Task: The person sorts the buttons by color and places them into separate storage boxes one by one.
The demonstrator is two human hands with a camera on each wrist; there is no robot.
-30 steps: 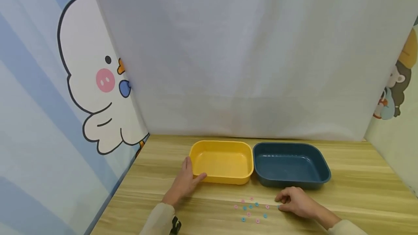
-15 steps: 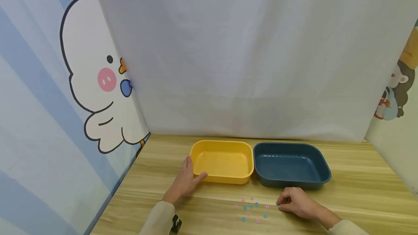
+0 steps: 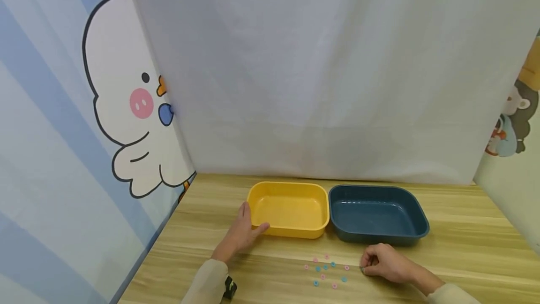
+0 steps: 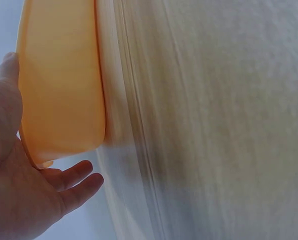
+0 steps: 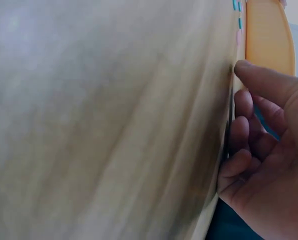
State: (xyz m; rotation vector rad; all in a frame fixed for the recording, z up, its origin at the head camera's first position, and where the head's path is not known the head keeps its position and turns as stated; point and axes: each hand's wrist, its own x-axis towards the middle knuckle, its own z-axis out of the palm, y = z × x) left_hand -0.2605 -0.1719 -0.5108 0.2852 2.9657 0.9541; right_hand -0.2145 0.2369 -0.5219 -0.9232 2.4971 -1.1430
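Note:
My left hand [image 3: 241, 234] rests at the near left corner of a yellow bin [image 3: 291, 232], fingers along its side and thumb at the front rim. In the left wrist view its fingers are straight and spread beside the orange-looking wall. To the right, my right hand [image 3: 390, 264] is low over the table with its fingers curled. A small blue bead [image 3: 362, 270] shows at the tips of its thumb and index finger; most of it is covered. Several pink beads [image 3: 323, 277] and blue beads [image 3: 344, 279] lie scattered left of that hand.
A dark blue bin [image 3: 379, 236] stands right beside the yellow one, just beyond my right hand. The wooden table [image 3: 468, 247] meets a white curtain [image 3: 329, 83] at the back. Printed cloth [image 3: 55, 154] hangs on the left.
My right hand's index finger has come down toward the thumb, around the blue bead, which is now less visible. The left hand stays on the yellow bin. The head view shifts slightly.

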